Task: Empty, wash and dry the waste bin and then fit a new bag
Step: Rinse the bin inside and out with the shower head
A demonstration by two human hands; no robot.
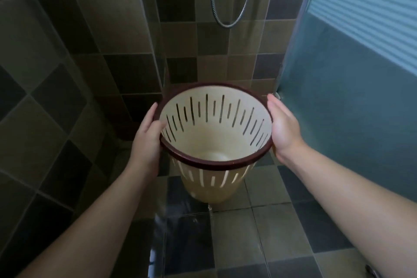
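Above the tiled floor of a shower stall, a person holds a waste bin in the air with both hands. Largest in view are the walls, covered in square tiles of mixed olive, tan and dark brown, meeting at a corner behind the bin. Along the right edge stands a frosted glass shower door with a pale metal frame, its upper part ribbed with horizontal stripes. Floor tiles repeat the same mix of colours and look glossy, with a bright reflection near the bottom edge.

Both bare forearms reach in from the lower corners of the view toward the middle. Between them the waste bin is tilted with its mouth toward the camera, so its inside and bottom show. It is cream plastic, tapering toward the base, with vertical slots of alternating length cut round the upper wall, and a dark maroon rim. Nothing lies inside it and no bag is fitted.

Holding the rim's left side, the left hand has its thumb hooked over the edge into the bin. Against the rim's right side, the right hand presses with a flat palm and fairly straight fingers.

A metal shower hose hangs in a loop on the back wall above the bin.
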